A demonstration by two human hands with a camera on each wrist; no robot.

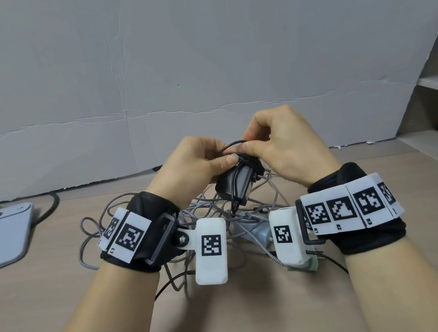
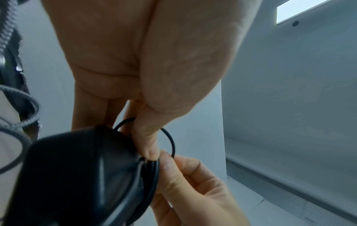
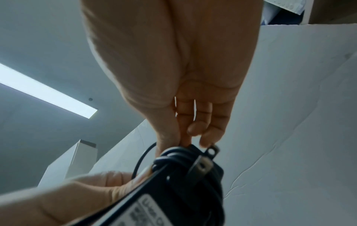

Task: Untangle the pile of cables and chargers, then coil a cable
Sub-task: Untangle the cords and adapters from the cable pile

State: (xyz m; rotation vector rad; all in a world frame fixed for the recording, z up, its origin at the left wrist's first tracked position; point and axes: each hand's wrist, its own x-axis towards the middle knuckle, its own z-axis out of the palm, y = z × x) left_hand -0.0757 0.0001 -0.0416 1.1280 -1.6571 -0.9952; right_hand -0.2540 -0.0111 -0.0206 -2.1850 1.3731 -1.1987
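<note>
Black charger (image 1: 238,184) held above table (image 1: 259,313) centre, left hand (image 1: 195,163) gripping charger, right hand (image 1: 278,141) pinching thin black cable (image 1: 230,145) loop, grey braided cables (image 1: 92,229) tangled beneath, phone (image 1: 2,239) near left edge.

Charger (image 1: 235,184) black, its thin cable (image 1: 233,145) black. Braided cables (image 1: 93,232) grey. Phone (image 1: 2,239) far left pale blue. Table (image 1: 246,315) light wood. Wristbands (image 1: 137,232) black, with black-white square-code tags.

Both hands, right hand (image 3: 173,73) and left hand (image 3: 63,198), pinch the black charger's (image 3: 185,191) wrapped cable (image 3: 170,154)
</note>
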